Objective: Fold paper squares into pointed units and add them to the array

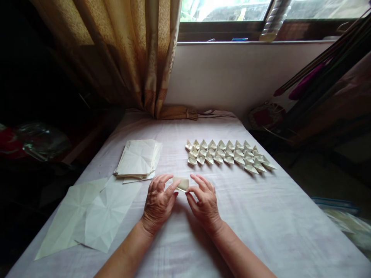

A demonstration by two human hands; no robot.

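Note:
A small folded piece of paper point(182, 183) is held up between my two hands, over the middle of the cloth. My left hand point(159, 199) pinches its left side, with the index finger lying across the front. At its lower right corner, the thumb and index finger of my right hand point(204, 200) grip the paper while the other fingers stay raised. Beyond my right hand stand several rows of small folded paper boats point(220, 152). A stack of creased paper sheets point(137, 158) lies beyond my left hand.
Two loose creased sheets point(107, 212) overlap on the left of the cloth-covered table point(261, 224). A gold curtain point(150, 50) hangs down to the far edge, beside a window point(226, 11). Plastic bags point(348, 222) lie beyond the right edge, and dark clutter lies to the left.

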